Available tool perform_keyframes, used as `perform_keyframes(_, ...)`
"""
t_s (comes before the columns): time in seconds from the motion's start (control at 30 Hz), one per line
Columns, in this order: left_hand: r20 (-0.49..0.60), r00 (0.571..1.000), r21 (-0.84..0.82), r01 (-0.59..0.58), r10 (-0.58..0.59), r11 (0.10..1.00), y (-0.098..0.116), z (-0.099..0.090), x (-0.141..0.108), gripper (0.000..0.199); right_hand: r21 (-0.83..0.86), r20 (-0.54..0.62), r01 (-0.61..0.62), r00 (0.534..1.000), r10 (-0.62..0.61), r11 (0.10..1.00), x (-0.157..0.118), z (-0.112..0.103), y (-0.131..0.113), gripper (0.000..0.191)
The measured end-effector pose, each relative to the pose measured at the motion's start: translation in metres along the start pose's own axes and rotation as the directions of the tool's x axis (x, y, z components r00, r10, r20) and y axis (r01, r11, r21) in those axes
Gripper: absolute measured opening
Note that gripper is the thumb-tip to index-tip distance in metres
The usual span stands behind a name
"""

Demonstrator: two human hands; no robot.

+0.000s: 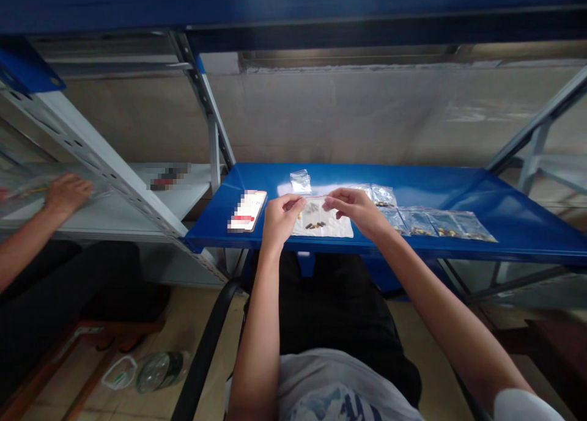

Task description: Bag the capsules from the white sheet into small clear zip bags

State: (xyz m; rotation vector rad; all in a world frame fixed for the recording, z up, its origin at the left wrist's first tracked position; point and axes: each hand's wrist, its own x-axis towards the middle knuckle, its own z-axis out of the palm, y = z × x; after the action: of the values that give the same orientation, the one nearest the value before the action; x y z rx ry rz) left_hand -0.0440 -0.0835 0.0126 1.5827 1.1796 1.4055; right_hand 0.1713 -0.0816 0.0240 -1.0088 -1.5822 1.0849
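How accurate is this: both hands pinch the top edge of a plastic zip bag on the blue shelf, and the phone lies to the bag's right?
The phone's side is wrong: the phone lies left of the plastic zip bag, as the head view shows. The rest stands: the left hand and right hand pinch its top edge on the blue shelf.

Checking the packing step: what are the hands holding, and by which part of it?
The left hand and right hand both pinch a clear plastic bag by its top edge.

left hand (282, 220): pinching, seemingly | right hand (355, 211): pinching | left forearm (266, 292): raised | right forearm (413, 268): raised
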Motion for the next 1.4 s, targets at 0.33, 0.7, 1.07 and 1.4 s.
perform_keyframes(0.33,0.010,1.000,-0.014,0.013,-0.012,1.000,0.004,0.001,-0.001,0.022,-0.018,-0.056,0.016,0.998,-0.017,1.000,0.000,-0.001,0.001,0.033)
perform_keyframes(0.7,0.050,0.999,-0.034,0.007,-0.005,0.999,0.003,0.002,-0.001,0.026,-0.060,-0.111,0.050,0.992,-0.056,0.997,0.001,0.000,0.003,0.028)
perform_keyframes(1.07,0.021,1.000,-0.022,-0.014,0.014,1.000,0.003,0.001,-0.001,0.025,0.020,-0.039,0.009,0.999,-0.009,1.000,-0.002,0.007,-0.004,0.035)
perform_keyframes(1.4,0.046,0.999,-0.031,-0.024,0.025,0.999,0.003,0.004,-0.001,0.028,-0.026,-0.082,0.049,0.995,-0.051,0.998,-0.003,0.010,-0.005,0.039)
